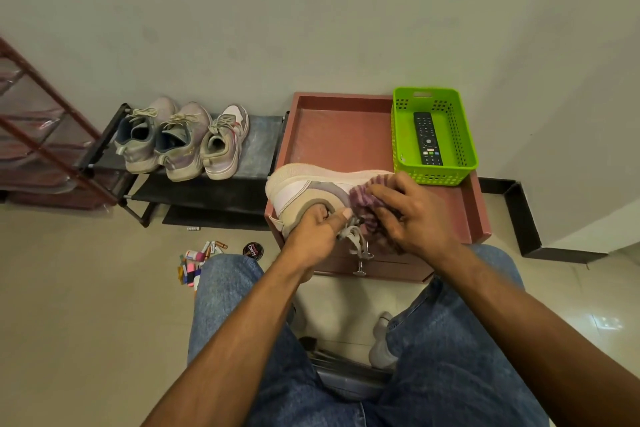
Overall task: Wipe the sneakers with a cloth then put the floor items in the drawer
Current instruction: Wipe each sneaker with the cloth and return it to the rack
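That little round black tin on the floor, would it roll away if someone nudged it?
The shoe polish tin lies flat on its base, so a nudge would probably slide it across the smooth floor tiles. Tipped on edge, its round shape would likely roll. It looks small and light.

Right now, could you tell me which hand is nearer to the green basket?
Right. The right hand presses the striped cloth on the sneaker just below the green basket; the left hand grips the sneaker's collar farther left.

Purple-and-white striped cloth (pixel 363 204) — cream, white and mauve sneaker (pixel 311 189) — lime-green basket (pixel 465 135).
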